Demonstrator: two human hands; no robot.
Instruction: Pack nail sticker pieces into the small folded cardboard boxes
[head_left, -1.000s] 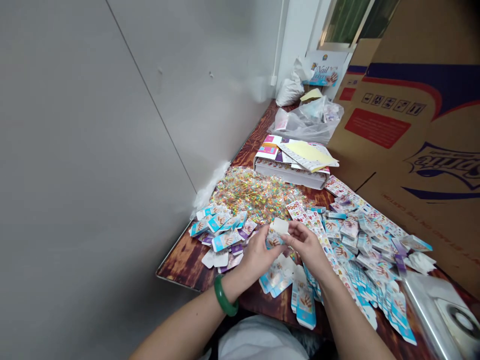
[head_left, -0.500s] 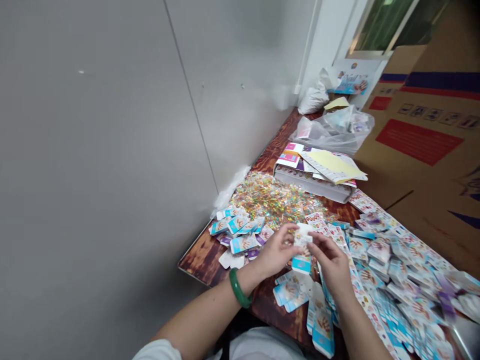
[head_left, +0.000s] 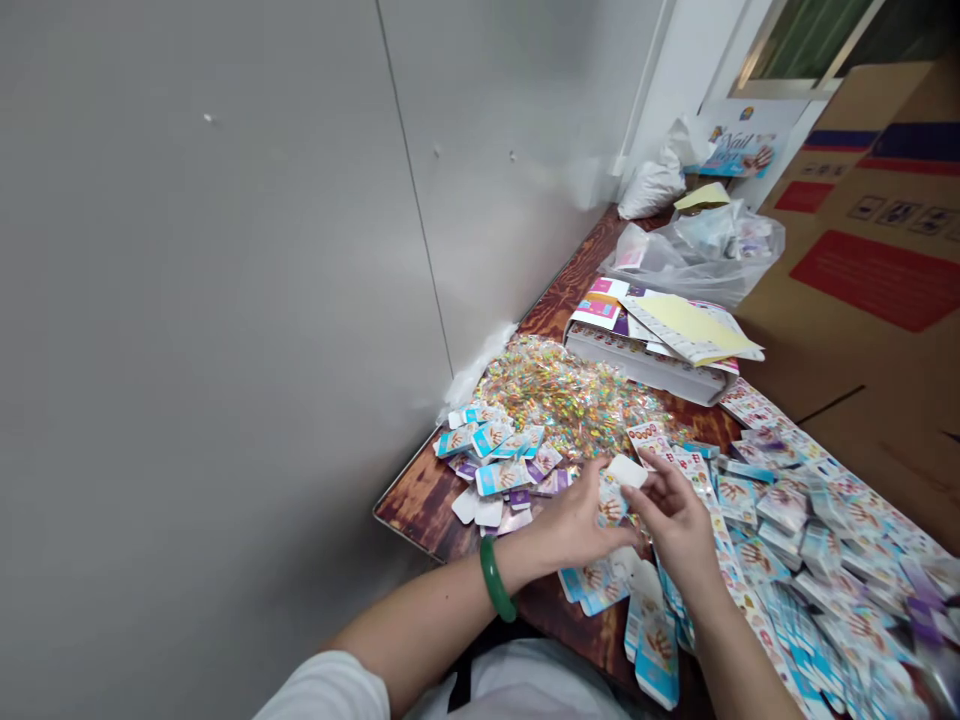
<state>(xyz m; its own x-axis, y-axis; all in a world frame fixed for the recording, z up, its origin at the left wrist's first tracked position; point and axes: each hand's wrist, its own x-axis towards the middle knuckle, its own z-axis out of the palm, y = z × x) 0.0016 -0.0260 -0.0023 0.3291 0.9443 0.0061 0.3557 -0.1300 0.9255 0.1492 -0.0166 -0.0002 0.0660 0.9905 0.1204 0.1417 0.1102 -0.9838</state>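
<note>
My left hand, with a green bangle on its wrist, and my right hand are together over the near edge of a wooden table. Both pinch one small blue and white printed card packet, its white flap sticking up between my fingers. Several more flat packets lie just under my hands. A pile of small coloured pieces in clear wrapping spreads just beyond my fingers.
A heap of like packets covers the table's right side, a smaller group lies left. Further back stand a flat box with yellow sheets, clear plastic bags and large cardboard cartons. A grey wall runs along the left.
The camera has swung left, so the table sits further right in view. My hands have kept working the same packet, turning it so that its white flap points up.
</note>
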